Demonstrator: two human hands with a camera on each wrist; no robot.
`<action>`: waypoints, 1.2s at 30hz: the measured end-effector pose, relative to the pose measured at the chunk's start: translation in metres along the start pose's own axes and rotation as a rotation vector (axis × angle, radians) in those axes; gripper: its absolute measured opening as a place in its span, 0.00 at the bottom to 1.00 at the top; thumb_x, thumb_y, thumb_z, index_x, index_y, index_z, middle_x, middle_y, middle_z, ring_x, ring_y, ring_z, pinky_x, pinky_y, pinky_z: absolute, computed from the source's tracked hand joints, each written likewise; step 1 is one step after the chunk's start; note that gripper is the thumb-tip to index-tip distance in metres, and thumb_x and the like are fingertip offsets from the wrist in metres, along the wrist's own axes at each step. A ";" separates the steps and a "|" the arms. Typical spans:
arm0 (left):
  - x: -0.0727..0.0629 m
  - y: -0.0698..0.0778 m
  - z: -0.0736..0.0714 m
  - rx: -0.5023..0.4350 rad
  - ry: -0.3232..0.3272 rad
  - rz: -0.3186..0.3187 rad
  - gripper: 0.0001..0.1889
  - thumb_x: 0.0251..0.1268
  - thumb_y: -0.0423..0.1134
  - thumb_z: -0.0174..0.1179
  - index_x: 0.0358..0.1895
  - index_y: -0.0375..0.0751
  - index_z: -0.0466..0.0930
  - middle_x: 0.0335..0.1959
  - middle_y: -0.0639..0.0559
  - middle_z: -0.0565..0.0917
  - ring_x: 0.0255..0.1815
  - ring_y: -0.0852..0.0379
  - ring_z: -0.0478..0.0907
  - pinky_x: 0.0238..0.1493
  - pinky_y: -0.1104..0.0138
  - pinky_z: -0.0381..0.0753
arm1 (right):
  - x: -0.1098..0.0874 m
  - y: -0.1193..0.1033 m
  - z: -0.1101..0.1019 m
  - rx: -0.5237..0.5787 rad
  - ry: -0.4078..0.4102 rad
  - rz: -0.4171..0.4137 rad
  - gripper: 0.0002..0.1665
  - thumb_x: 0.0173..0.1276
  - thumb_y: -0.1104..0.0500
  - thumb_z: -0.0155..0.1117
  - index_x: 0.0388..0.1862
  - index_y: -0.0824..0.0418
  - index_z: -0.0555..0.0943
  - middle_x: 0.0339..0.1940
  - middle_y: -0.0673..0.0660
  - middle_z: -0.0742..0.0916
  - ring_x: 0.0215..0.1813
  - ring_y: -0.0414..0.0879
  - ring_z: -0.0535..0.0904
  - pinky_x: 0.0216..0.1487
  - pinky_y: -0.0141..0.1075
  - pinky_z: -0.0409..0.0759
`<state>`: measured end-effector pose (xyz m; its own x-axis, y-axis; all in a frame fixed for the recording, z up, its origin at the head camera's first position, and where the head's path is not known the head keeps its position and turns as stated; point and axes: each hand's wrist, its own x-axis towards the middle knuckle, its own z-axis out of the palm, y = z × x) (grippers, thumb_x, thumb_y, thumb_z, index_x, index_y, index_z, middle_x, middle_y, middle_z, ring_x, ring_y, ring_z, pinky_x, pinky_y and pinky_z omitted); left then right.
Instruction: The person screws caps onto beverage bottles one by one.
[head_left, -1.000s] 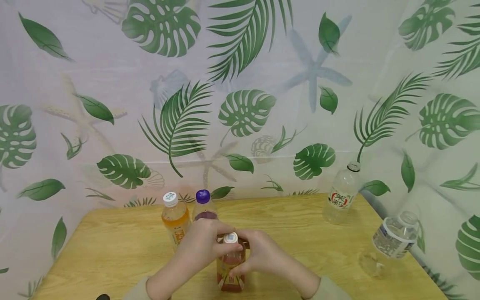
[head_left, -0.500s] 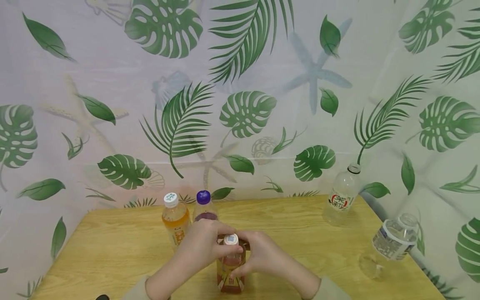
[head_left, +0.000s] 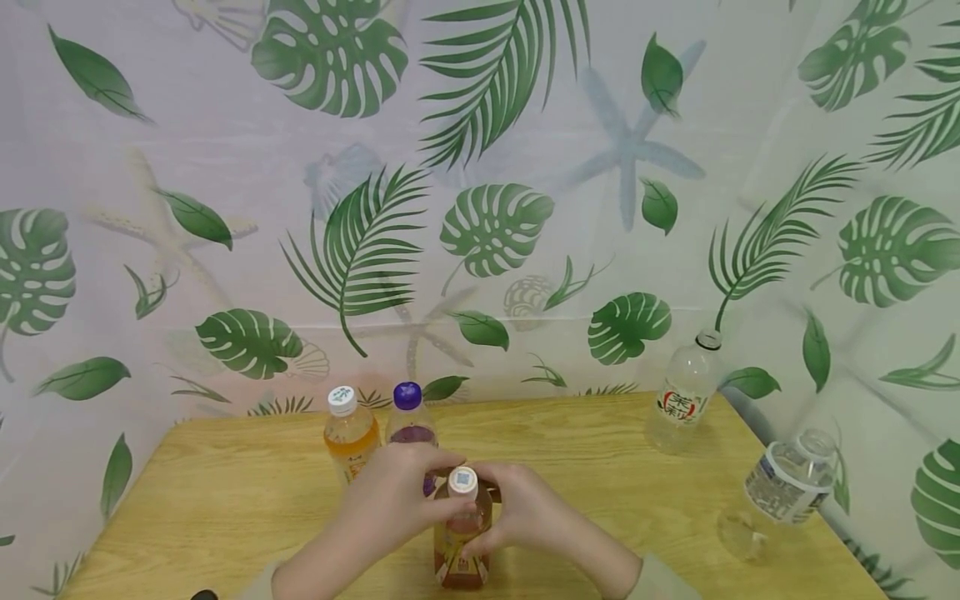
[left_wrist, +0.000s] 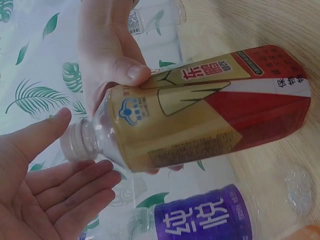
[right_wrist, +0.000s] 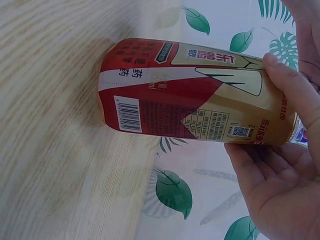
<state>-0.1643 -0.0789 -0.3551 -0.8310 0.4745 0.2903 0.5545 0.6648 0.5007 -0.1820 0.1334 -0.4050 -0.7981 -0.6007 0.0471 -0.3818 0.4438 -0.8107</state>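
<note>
An upright drink bottle (head_left: 462,567) with a red and gold label stands on the wooden table in front of me. Its white cap (left_wrist: 77,141) is on the neck. My right hand (head_left: 536,517) grips the bottle's upper body, thumb on the near side and fingers behind, as the right wrist view shows. Around the cap, my left hand (head_left: 393,492) is spread, with its thumb above and its relaxed fingers below in the left wrist view; whether the fingertips touch the cap is hard to tell. Just behind stands a purple-capped bottle (head_left: 408,417), partly hidden by the left hand.
An orange drink bottle (head_left: 350,437) with a white cap stands at the left hand's far side. Two uncapped clear bottles, one with a red-marked label (head_left: 681,404) and one with a grey label (head_left: 787,483), stand on the right. A leaf-patterned cloth (head_left: 480,125) hangs behind the table (head_left: 592,450).
My left hand's fingers have loosened and drawn slightly left from the cap, uncovering more of it. The right hand and the bottle hold almost the same place.
</note>
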 end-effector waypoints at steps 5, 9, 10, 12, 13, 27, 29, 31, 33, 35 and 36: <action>-0.007 -0.006 -0.003 0.009 0.011 -0.046 0.20 0.58 0.48 0.81 0.51 0.43 0.92 0.45 0.50 0.94 0.40 0.55 0.91 0.38 0.70 0.90 | 0.000 0.000 0.002 -0.012 0.003 0.005 0.40 0.49 0.60 0.90 0.62 0.62 0.84 0.59 0.57 0.90 0.61 0.52 0.87 0.63 0.35 0.87; -0.013 -0.010 -0.003 0.047 0.005 -0.095 0.24 0.53 0.48 0.83 0.52 0.44 0.92 0.47 0.50 0.94 0.45 0.51 0.92 0.41 0.65 0.92 | -0.001 0.000 0.003 -0.004 0.006 -0.010 0.38 0.49 0.62 0.90 0.59 0.63 0.84 0.57 0.57 0.91 0.60 0.52 0.88 0.63 0.31 0.86; -0.015 -0.011 -0.003 0.049 -0.004 -0.108 0.25 0.52 0.49 0.84 0.52 0.44 0.91 0.48 0.49 0.94 0.46 0.50 0.92 0.41 0.64 0.92 | -0.002 0.000 0.003 0.000 0.006 -0.010 0.37 0.49 0.62 0.90 0.59 0.62 0.84 0.57 0.57 0.91 0.60 0.51 0.88 0.63 0.30 0.85; -0.019 -0.013 -0.002 0.042 -0.030 -0.141 0.27 0.50 0.50 0.84 0.54 0.43 0.91 0.48 0.49 0.94 0.46 0.49 0.91 0.42 0.61 0.92 | -0.002 0.000 0.004 0.009 0.004 -0.006 0.37 0.50 0.62 0.90 0.60 0.62 0.84 0.57 0.57 0.91 0.59 0.50 0.88 0.62 0.28 0.85; -0.020 -0.013 -0.001 0.034 -0.048 -0.159 0.28 0.50 0.51 0.84 0.55 0.43 0.90 0.49 0.48 0.93 0.47 0.48 0.91 0.42 0.60 0.92 | -0.003 0.000 0.004 0.013 0.004 -0.003 0.38 0.50 0.62 0.90 0.60 0.62 0.84 0.57 0.57 0.91 0.59 0.50 0.88 0.62 0.28 0.85; -0.022 -0.024 0.014 -0.049 -0.198 -0.232 0.30 0.48 0.48 0.85 0.55 0.40 0.89 0.48 0.47 0.93 0.47 0.46 0.91 0.46 0.51 0.92 | -0.003 0.000 0.005 -0.006 0.012 -0.018 0.41 0.49 0.65 0.89 0.64 0.64 0.83 0.60 0.59 0.90 0.63 0.56 0.87 0.68 0.39 0.84; -0.022 -0.025 0.017 -0.061 -0.202 -0.219 0.31 0.48 0.47 0.85 0.56 0.38 0.88 0.48 0.45 0.93 0.47 0.45 0.91 0.47 0.51 0.91 | -0.003 -0.001 0.004 -0.008 0.011 -0.021 0.41 0.49 0.65 0.89 0.64 0.64 0.83 0.60 0.59 0.90 0.64 0.56 0.87 0.68 0.38 0.84; -0.022 -0.027 0.020 -0.074 -0.201 -0.209 0.30 0.49 0.46 0.85 0.55 0.38 0.88 0.48 0.45 0.93 0.47 0.45 0.91 0.47 0.51 0.91 | -0.004 -0.002 0.004 -0.019 0.008 -0.028 0.41 0.49 0.66 0.88 0.64 0.63 0.83 0.60 0.58 0.90 0.64 0.56 0.87 0.69 0.38 0.84; -0.022 -0.028 0.022 -0.087 -0.198 -0.202 0.29 0.50 0.45 0.85 0.56 0.37 0.88 0.48 0.45 0.93 0.47 0.45 0.91 0.46 0.52 0.92 | -0.004 -0.002 0.004 -0.031 0.007 -0.036 0.40 0.50 0.65 0.88 0.63 0.63 0.83 0.60 0.57 0.90 0.63 0.55 0.87 0.69 0.38 0.84; -0.023 -0.028 0.023 -0.089 -0.189 -0.193 0.29 0.50 0.45 0.85 0.56 0.37 0.88 0.48 0.45 0.93 0.45 0.45 0.91 0.44 0.53 0.92 | -0.005 -0.003 0.004 -0.052 0.007 -0.038 0.39 0.51 0.65 0.88 0.63 0.62 0.83 0.60 0.56 0.90 0.63 0.53 0.87 0.68 0.38 0.85; -0.023 -0.028 0.024 -0.090 -0.184 -0.190 0.29 0.50 0.45 0.85 0.56 0.37 0.88 0.47 0.46 0.93 0.45 0.46 0.91 0.44 0.54 0.92 | -0.005 -0.003 0.004 -0.068 0.007 -0.039 0.39 0.51 0.64 0.88 0.63 0.61 0.83 0.59 0.56 0.90 0.62 0.52 0.87 0.67 0.39 0.85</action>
<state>-0.1597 -0.0950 -0.3955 -0.8931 0.4484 0.0352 0.3763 0.7021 0.6045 -0.1751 0.1323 -0.4050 -0.7851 -0.6139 0.0823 -0.4436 0.4644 -0.7665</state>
